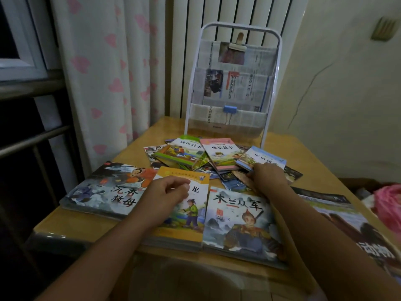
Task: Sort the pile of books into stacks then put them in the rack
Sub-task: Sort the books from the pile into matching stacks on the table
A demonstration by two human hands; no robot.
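Note:
A loose pile of small picture books (195, 157) lies mid-table in front of the white rack (230, 88). Along the near edge sit sorted stacks: a grey-cover stack (102, 192) at left, a yellow-cover stack (186, 216) in the middle, a grey warrior-cover stack (240, 227) right of it, and a large book (347, 224) at far right. My left hand (167, 192) hovers over the yellow stack, fingers curled, holding nothing I can see. My right hand (269, 177) reaches into the pile's right side and grips small books under the blue-cover book (262, 159).
The wooden table (138, 140) stands against a heart-print curtain (104, 72) and a radiator. The rack's pockets are lined with newspaper, with a blue binder clip (230, 109) on the lowest pocket. A pink bag (388, 203) lies off the table's right edge.

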